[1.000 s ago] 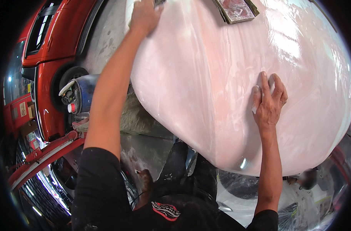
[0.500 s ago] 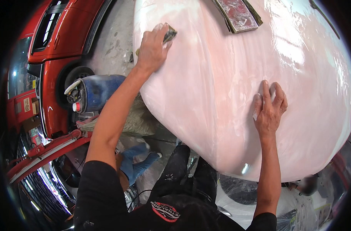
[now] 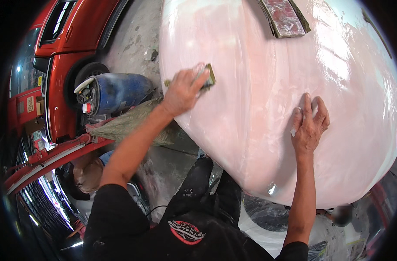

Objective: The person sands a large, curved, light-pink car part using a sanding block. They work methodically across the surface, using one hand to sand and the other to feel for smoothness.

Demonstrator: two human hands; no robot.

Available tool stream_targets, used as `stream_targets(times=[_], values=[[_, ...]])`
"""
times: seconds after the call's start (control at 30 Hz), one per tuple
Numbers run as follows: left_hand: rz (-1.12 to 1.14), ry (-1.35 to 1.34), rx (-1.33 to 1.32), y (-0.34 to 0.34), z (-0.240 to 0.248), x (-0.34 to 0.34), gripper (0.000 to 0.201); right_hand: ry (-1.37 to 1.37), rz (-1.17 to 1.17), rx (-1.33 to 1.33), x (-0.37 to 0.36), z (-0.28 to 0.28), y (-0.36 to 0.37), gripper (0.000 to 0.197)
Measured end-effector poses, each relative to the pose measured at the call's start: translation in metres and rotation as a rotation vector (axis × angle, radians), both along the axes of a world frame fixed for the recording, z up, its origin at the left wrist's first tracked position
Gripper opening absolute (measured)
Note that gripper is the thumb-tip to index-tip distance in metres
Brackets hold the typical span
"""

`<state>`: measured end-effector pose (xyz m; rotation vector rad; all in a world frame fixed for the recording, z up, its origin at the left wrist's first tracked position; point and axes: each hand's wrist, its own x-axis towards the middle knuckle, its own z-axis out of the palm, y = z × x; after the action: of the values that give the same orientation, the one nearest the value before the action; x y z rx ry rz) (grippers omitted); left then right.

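Note:
A large, curved, pale pink panel [image 3: 220,126], shaped like a car hood, fills the middle and right of the view and shines as if wet. Near its left edge, my left hand [image 3: 181,93] is closed around a sanding block [image 3: 211,77] with an olive-green edge, pressed on the surface; the hand is slightly blurred and hides much of the block. Fingers bent and somewhat apart, my right hand [image 3: 310,126] rests on the right part of the panel with nothing in it. A longer block wrapped in dark sheet [image 3: 289,21] lies at the panel's far side.
To the left stand a red car [image 3: 65,87] and a blue drum [image 3: 124,90] on its side. A woven sack [image 3: 133,124] and a red metal bar [image 3: 54,156] are below it. Another person [image 3: 88,174] is low at the left. Plastic sheeting [image 3: 337,243] covers something at lower right.
My left hand has moved nearer to me and slightly right along the panel with the sanding block. My right hand stays at about the same spot. The other person at the left has shifted.

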<state>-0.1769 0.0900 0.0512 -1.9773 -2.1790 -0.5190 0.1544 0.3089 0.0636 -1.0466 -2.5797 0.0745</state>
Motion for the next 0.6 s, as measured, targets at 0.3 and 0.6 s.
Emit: stream_targets(times=[0.3,0.6], values=[[0.447,0.030,-0.175,0.128,0.027,-0.100,0.046,-0.012,0.042,0.014,-0.006,0.000,-0.001,0.048],[0.304,0.065,-0.009,0.162,0.026,-0.101,0.061,0.001,0.025,0.004,-0.010,-0.003,-0.001,0.049]])
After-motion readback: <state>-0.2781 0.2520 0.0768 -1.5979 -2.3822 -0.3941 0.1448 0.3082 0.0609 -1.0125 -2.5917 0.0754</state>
